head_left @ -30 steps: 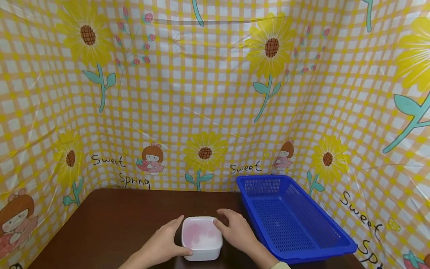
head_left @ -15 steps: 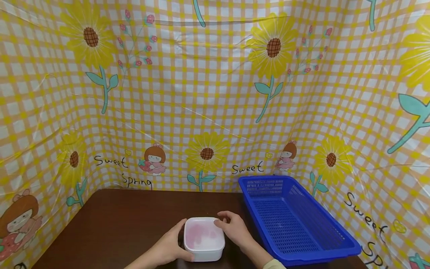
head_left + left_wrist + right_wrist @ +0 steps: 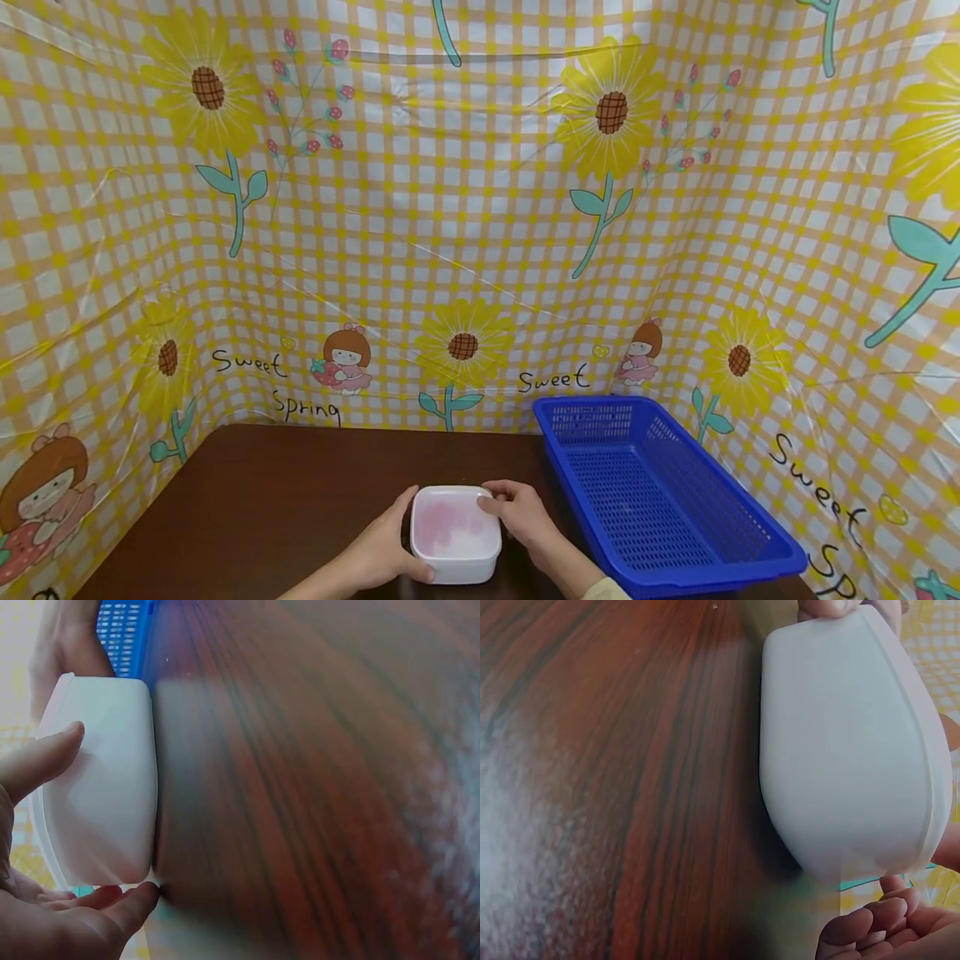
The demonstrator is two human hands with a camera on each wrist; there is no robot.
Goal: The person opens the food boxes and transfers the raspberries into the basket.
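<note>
A white square food container (image 3: 459,572) sits on the dark table, its translucent lid (image 3: 453,525) showing a pink patch beneath. My left hand (image 3: 382,548) grips its left side; in the left wrist view the thumb lies on the near wall of the container (image 3: 105,780), and the fingers reach round its far side. At the back right corner, my right hand (image 3: 527,514) pinches the lid's edge, thumb on top and bent fingers behind. The right wrist view shows the container's plain side wall (image 3: 840,750) and the curled fingers (image 3: 847,928) by its far end.
A blue plastic basket (image 3: 678,575) with perforated sides stands on the right of the table, close to my right forearm. The brown wood-grain table (image 3: 285,492) extends to the left. A yellow checked cloth (image 3: 405,208) with sunflowers hangs around the back and sides.
My right fingers have drawn in at the lid's back right corner, and the left hand has closed up against the container. The head view has shifted slightly; the container stays on the table.
</note>
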